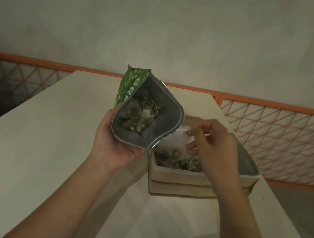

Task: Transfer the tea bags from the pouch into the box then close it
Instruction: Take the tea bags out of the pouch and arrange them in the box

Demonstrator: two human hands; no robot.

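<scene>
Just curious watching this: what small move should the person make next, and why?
Probably reach the right hand back into the green pouch for more: tea bags remain inside it, the left hand holds it open, and the box is not full.

A pouch point(148, 115) with a glossy green printed outside and a dull grey, foil-like lining that looks smooth and slightly crinkled at the rim. Inside it, tea bags point(137, 115) of thin, gauzy mesh, matt and creased, with fine strings. A box point(180, 183) of plain tan cardboard, matt and unprinted, holding more mesh bags and a white paper sheet point(180, 137). A table point(43, 140) with a pale, smooth, matt top, like laminate. Behind, a rough plastered wall point(168, 26) and orange painted metal latticework point(284, 139).
</scene>
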